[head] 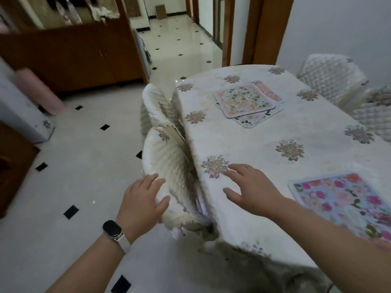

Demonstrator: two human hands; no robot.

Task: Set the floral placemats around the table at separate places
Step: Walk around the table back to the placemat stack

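White embroidered tablecloth [243, 142] covers the table [321, 123], and we're standing at its long edge. Our landmark is the stack [251, 117] of floral placemats out in the middle of the cloth. It holds three at least, fanned a little, and the top mat [242, 99] is pale with orange and green blooms. One blue placemat [342, 204] lies flat, well apart from the stack on our side of it, so one place looks set. Both hands are short of the stack and hold nothing. Our left hand [141, 201], watch [113, 230] at the wrist, rests on the quilted chair [169, 163] back with fingers straight and apart. Our right hand [251, 189] is spread over the cloth, fingers splayed, and we can't tell if it touches. Next, we reckon, comes a reach to the stack. To do it well, pinch only the top mat at a corner and peel it clear so the ones beneath don't drag. Then lay it before a seat far from the blue one, square to the table edge.
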